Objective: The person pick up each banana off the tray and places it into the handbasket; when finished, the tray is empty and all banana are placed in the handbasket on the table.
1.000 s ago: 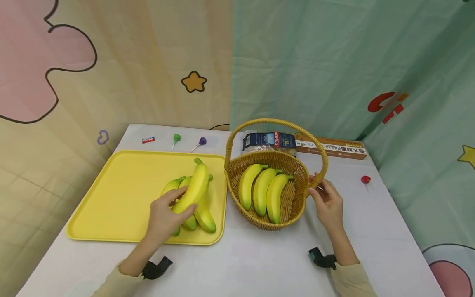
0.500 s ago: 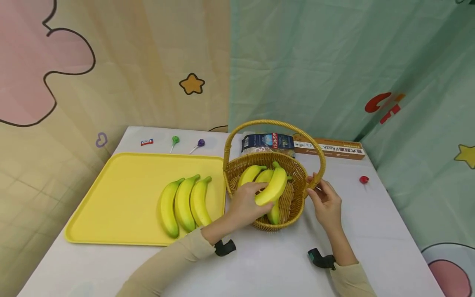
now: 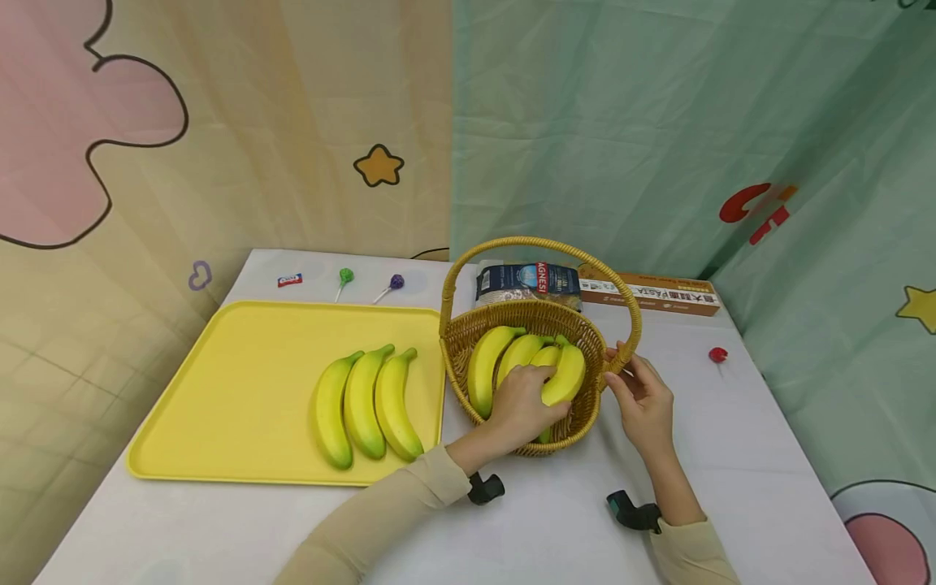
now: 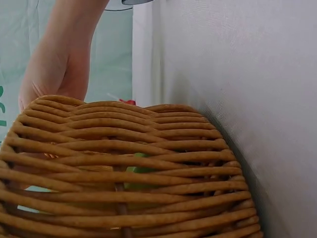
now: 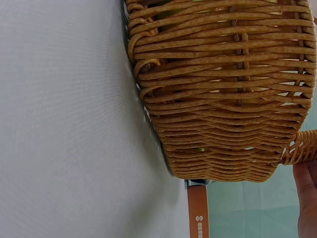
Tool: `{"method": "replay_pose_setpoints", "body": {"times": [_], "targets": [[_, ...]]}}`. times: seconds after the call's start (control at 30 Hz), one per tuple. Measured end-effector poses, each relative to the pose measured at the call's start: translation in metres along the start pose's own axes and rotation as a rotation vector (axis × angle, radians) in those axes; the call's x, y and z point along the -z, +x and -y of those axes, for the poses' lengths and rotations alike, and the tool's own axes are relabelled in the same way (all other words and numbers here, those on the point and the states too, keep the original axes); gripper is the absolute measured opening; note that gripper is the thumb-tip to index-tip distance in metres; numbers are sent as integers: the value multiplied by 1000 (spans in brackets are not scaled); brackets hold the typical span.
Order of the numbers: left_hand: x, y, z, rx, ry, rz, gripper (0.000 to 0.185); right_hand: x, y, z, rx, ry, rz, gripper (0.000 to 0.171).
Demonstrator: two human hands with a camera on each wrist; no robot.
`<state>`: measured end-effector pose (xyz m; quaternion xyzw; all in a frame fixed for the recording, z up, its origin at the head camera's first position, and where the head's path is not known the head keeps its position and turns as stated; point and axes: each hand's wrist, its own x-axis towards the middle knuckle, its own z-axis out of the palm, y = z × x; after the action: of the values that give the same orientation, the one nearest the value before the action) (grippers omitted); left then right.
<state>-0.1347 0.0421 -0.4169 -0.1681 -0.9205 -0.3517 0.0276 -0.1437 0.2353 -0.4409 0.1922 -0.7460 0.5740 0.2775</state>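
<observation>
Left hand (image 3: 522, 402) curled round a smooth curved yellow banana (image 3: 565, 376) inside the round woven wicker basket (image 3: 457, 370); right hand (image 3: 643, 398) pinching its braided arched handle (image 3: 539, 242).

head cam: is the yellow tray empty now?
No, three bananas lie side by side on the yellow tray, while the left hand holds another banana in the basket.
</observation>
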Motion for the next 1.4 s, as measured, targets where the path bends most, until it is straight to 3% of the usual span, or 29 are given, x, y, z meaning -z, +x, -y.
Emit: {"method": "replay_pose_setpoints", "body": {"times": [0.27,0.43,0.53,0.67,0.93,1.1,1.23,1.4], "targets": [[6,-12,-6,-48,-14,-31,50,2,0,0,-9,-12,-17,47],[24,-29,-6,-46,-100,-58,48,3,-1,0,-17,-32,-23,48],[37,-45,4,-36,-157,-103,48,4,-2,-2,-16,-26,-24,49],[60,-65,32,21,-185,-218,50,4,-3,-2,-20,-17,-22,48],[127,-95,113,339,-129,-475,56,4,-3,-2,-25,-7,-22,48],[154,-117,145,431,-99,-611,55,3,-3,-3,-9,-2,-10,48],[158,-128,158,455,-89,-637,53,2,-3,-2,-19,-1,-7,48],[151,-132,173,524,-99,-569,52,1,0,0,-9,14,2,47]]}}
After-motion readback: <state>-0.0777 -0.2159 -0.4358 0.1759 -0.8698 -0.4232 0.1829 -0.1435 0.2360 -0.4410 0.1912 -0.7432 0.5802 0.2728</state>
